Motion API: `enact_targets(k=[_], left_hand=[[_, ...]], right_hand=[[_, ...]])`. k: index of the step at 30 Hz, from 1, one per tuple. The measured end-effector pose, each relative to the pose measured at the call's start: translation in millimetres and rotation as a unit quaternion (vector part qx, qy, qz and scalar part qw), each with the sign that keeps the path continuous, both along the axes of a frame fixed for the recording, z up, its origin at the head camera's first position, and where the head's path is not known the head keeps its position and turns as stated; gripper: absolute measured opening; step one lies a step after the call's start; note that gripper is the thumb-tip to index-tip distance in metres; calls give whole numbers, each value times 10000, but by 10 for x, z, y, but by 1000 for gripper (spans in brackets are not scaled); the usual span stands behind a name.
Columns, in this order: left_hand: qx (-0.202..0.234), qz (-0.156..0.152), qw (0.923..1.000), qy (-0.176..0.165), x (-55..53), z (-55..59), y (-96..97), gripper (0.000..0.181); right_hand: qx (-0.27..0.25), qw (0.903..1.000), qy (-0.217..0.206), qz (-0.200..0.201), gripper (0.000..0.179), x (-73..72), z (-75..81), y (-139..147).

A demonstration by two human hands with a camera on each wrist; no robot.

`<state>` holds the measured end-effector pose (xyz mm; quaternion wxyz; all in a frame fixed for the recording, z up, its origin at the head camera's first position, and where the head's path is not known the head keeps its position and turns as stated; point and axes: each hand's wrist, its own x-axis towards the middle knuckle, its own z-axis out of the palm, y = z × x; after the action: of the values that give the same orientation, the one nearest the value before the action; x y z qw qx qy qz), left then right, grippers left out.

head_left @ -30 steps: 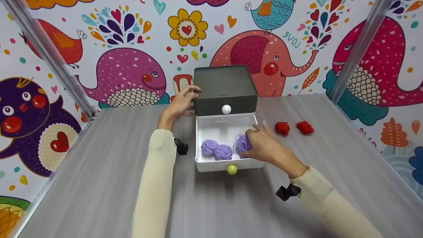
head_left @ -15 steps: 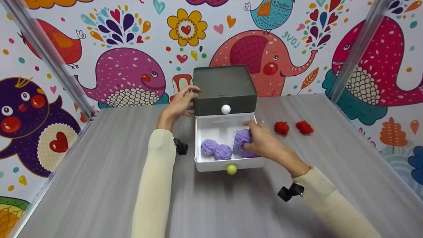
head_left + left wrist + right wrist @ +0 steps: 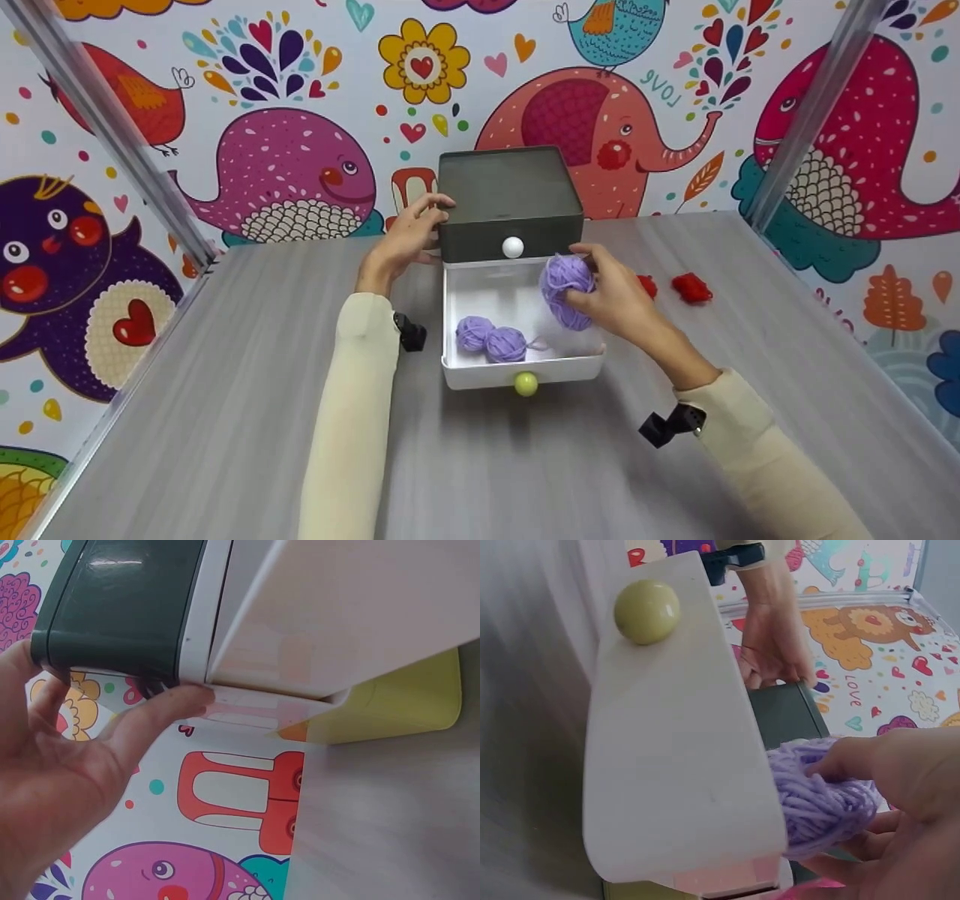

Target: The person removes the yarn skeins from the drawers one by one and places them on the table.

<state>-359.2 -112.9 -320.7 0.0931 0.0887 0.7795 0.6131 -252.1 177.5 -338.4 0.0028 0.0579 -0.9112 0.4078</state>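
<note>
A large lilac ball of yarn (image 3: pixel 568 289) is pinched between the thumb and fingers of my right hand (image 3: pixel 619 296), over the right side of the pulled-out white drawer (image 3: pixel 525 375). In the right wrist view, the drawer's front hides part of the yarn ball (image 3: pixel 821 814). Two smaller lilac yarn balls (image 3: pixel 507 344) lie inside the drawer, a loose strand beside them. My left hand (image 3: pixel 409 236) grips the left side of the dark green drawer box (image 3: pixel 510 184); the left wrist view shows the thumb (image 3: pixel 176 703) on the box's pale lower part.
Two red yarn balls (image 3: pixel 691 288) lie on the grey table right of the box, one partly behind my right hand. A yellow-green knob (image 3: pixel 526 384) sits on the drawer front, a white knob (image 3: pixel 513 247) on the upper drawer. Printed panels (image 3: pixel 300 172) stand behind the table.
My right hand has lifted the large lilac yarn ball from the drawer's front right corner, up and away from me. The left hand stays on the box.
</note>
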Motion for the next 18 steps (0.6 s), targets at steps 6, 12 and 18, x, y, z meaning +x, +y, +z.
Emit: enact_targets(k=[6,12,18], left_hand=[[-66,12,10000,-20,-1,0,0,31],[-64,33,10000,-35,-2,8,9,31],[-66,8,10000,-60,3,10,8,32]], right_hand=[[-501,9986,185,-39,64,-35,65,162],[-845,9959,14,-334,64,-90,53,386],[-935,9933,-68,-679,64,-192,-36,578]])
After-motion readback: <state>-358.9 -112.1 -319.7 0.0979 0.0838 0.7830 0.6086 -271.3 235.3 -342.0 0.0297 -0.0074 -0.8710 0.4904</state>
